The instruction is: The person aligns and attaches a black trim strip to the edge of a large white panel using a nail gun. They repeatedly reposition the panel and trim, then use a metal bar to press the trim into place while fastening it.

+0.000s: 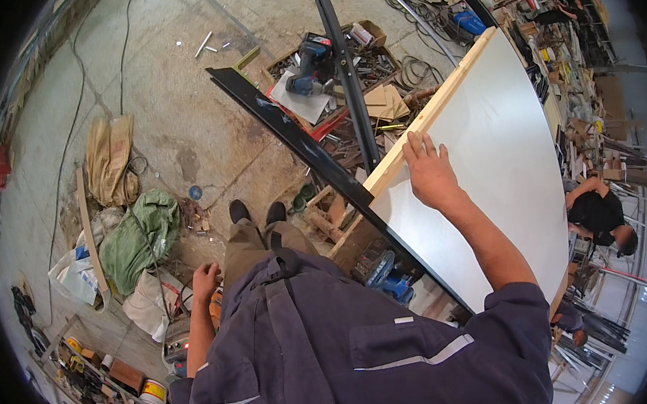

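Observation:
My right hand [431, 171] lies flat with fingers stretched on a large white panel [493, 170]. Its fingertips reach the pale wooden strip [431, 112] along the panel's edge. A black metal bar [291, 135] runs along the panel's lower side and juts out to the left. Another black bar [343, 74] slants away from it, over a box of metal parts. Low at my side hangs my left hand [205, 280], its fingers curled inward; whether anything is inside them is hidden. An orange object [215, 307] shows just beside it, partly covered by my clothing.
A cordless power tool [311, 64] rests on the box of parts. Beneath the black bar sit blue tools [390, 275]. Sacks [142, 237] and a wooden strip [92, 229] lie at left; cables cross the floor. Another person [600, 212] is at the far right.

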`<state>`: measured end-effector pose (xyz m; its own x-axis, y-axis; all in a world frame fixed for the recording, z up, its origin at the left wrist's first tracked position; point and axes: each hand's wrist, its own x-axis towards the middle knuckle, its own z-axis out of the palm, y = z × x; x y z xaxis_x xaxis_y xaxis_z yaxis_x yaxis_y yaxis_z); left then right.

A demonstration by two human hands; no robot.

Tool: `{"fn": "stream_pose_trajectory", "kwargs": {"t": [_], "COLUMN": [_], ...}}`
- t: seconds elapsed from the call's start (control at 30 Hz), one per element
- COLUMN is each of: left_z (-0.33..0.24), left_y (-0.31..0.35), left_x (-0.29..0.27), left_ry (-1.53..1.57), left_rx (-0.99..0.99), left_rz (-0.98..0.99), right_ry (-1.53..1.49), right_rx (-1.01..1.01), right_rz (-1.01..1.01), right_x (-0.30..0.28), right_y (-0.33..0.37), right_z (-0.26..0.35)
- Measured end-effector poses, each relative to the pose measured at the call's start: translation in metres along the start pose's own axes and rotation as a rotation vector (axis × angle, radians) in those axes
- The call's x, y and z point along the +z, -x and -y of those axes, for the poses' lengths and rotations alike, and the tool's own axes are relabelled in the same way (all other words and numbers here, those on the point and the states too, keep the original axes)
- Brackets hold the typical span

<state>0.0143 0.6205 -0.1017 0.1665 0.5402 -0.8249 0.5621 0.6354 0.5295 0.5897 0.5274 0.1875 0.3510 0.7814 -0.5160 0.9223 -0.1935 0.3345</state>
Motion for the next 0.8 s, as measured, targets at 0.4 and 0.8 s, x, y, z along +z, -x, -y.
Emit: {"fn": "stream_pose_trajectory", "kwargs": {"t": [0.4, 0.8], "left_z": [0.027, 0.059], "left_y": [-0.007, 0.003], "left_x": [-0.01, -0.008], "left_ry": [0.128, 0.065], "left_rx": [0.002, -0.072], "left_rz": [-0.029, -0.055], "right_ry": [0.238, -1.429], "right_rx": [-0.074, -0.222], "right_rz": [0.301, 0.12], "right_x": [-0.056, -0.093], "right_y": [-0.048, -0.028], "right_z": [0.025, 0.003]}}
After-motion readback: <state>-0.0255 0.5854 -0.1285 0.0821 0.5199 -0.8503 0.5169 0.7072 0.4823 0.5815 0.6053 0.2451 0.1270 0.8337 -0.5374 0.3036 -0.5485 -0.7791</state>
